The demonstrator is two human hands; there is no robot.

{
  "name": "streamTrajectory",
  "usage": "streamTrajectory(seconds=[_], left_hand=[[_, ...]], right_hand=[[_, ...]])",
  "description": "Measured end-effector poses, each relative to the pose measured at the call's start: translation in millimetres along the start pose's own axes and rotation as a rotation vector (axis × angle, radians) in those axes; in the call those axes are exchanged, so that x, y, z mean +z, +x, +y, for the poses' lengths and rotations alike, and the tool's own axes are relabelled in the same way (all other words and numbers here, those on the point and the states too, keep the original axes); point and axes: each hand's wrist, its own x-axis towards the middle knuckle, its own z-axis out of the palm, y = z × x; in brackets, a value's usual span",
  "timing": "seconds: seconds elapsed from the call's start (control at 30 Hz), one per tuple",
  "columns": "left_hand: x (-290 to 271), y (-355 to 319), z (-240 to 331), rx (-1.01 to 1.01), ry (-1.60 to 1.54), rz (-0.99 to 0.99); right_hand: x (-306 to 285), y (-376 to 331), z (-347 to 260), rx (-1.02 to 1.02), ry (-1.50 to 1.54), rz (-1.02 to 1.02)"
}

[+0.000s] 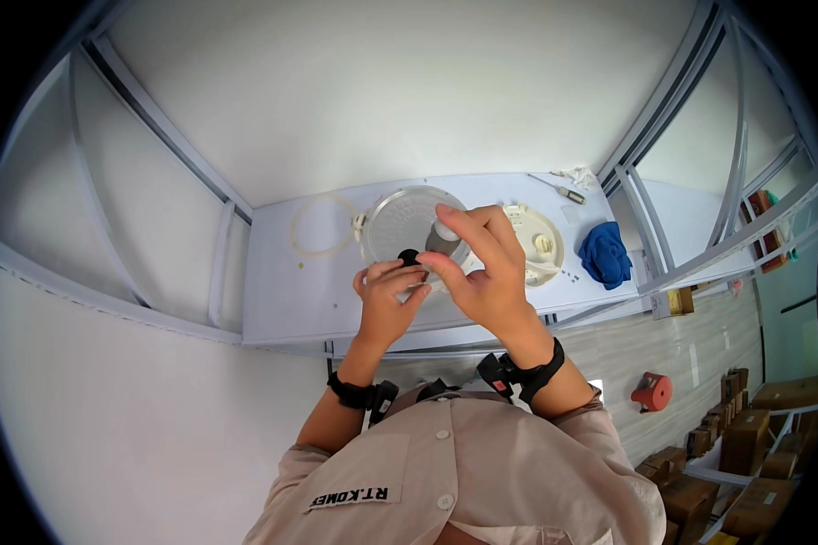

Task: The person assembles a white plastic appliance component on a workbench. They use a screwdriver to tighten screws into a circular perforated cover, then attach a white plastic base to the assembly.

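R hand (pixel 486 277) pinching grey, white-topped cylinder (pixel 440 242) above round silvery pan (pixel 396 216); L hand (pixel 387 298) by round black piece (pixel 410 258), grip unclear. Step: prob. handling small parts; next needs steady hold.

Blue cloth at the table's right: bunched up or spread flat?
Bunched up: the blue cloth lies in a crumpled heap with raised folds.

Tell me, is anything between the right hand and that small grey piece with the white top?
Nothing visible stands between them: the right hand holds the grey piece between thumb and fingers. The left hand is close by, with a black piece near its fingertips, but neither appears in the way.
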Motion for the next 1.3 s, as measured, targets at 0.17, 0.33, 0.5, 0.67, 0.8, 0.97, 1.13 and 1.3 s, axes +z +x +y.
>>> streamTrajectory(seconds=[0.17,0.33,0.5,0.67,0.8,0.97,1.13,1.3], left_hand=[[-2,0,2,-0.022,0.011,-0.022],[-1,0,0,-0.011,0.018,0.003],[1,-1,0,-0.005,0.012,0.010],[1,-1,1,-0.014,0.020,-0.002],[2,-2,1,-0.015,0.027,0.002],[1,0,4,0.000,0.024,0.026],[3,0,-1,0.001,0.043,0.011],[8,-1,3,0.037,-0.019,0.073]], right_hand=[[0,7,-9,-0.012,0.082,-0.025],[-5,11,-9,0.036,0.171,-0.156],[2,5,0,-0.035,0.122,-0.079],[9,-1,-2,-0.046,0.100,-0.029],[10,-8,-4,-0.009,0.080,-0.032],[7,-3,-10,0.003,0.033,-0.074],[11,-13,-11,0.122,-0.045,-0.146],[15,-11,-7,0.142,0.380,0.221]])
